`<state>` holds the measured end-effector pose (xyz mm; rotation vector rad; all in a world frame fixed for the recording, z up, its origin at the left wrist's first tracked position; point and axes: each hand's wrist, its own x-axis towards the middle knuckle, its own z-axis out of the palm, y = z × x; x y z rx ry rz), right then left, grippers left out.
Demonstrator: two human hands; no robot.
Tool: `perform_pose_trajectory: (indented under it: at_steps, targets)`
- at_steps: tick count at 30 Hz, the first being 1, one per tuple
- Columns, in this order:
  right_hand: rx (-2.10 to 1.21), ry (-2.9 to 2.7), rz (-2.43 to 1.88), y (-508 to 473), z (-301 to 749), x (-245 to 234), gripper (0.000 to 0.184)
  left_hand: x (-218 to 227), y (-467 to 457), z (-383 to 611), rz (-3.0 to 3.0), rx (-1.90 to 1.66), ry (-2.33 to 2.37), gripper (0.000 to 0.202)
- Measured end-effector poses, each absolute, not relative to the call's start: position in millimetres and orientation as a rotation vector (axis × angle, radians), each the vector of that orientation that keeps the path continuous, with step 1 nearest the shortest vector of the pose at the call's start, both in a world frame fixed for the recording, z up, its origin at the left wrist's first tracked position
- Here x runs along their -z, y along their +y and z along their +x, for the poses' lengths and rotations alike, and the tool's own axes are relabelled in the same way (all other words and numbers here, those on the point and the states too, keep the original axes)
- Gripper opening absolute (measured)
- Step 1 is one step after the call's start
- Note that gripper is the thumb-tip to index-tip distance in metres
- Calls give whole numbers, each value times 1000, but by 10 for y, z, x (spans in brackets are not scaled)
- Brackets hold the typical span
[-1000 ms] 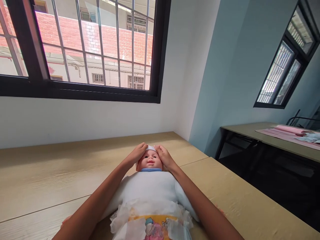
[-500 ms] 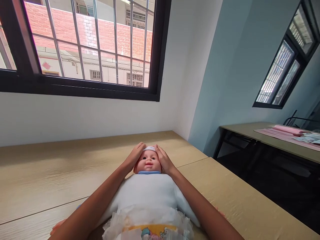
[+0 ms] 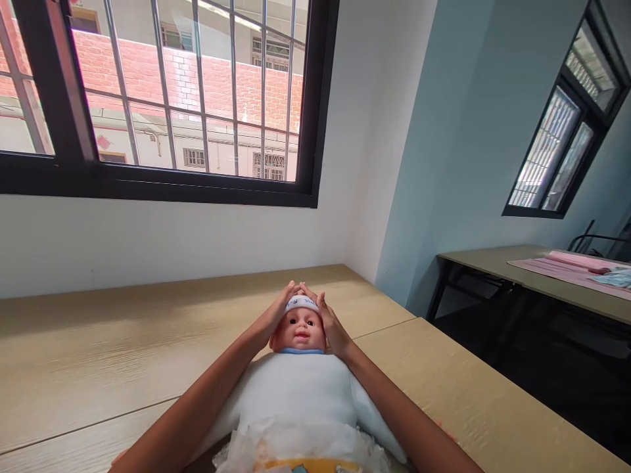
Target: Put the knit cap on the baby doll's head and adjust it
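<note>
Doll (image 3: 302, 394) face-up, head pointing away — left hand (image 3: 277, 315), right hand (image 3: 332, 323) clasping its head

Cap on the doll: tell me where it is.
Head view, low centre: the cap sits on the doll's head on the table, left hand and right hand cupping it from either side.

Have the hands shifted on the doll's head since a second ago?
Yes. Judged against the doll's cap, the left hand and right hand have slid inward; their fingertips now almost meet over its top.
</note>
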<state>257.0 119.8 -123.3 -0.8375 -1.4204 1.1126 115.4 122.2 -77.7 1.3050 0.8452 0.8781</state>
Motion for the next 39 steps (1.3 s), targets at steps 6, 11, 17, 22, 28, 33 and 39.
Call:
perform_pose_trajectory:
  at_steps: [6, 11, 17, 22, 28, 33, 39]
  targets:
    - [-1077, -1511, -807, 1106, 2582, 1208, 65, 718, 1129, 1161, 1435, -886, 856, 69]
    - [-989, -1612, -844, 1016, 2547, 1108, 63, 728, 1132, 1159, 1484, -911, 865, 71]
    - [-898, -1727, -861, 888, 2479, 962, 67, 832, 1223, 1154, 1549, -942, 859, 72]
    - [-1029, -1716, -830, 902, 2520, 908, 65, 872, 1245, 1133, 1553, -951, 809, 69]
    - [-1017, -1441, -838, 1059, 2609, 933, 50, 736, 1377, 857, 1694, -841, 894, 57]
    - [-836, -1204, -988, 1212, 2670, 1131, 26, 523, 1431, 566, 1950, -793, 964, 34]
    - [-840, -1163, -1024, 1229, 2717, 1178, 22, 439, 1368, 546, 2039, -620, 899, 28]
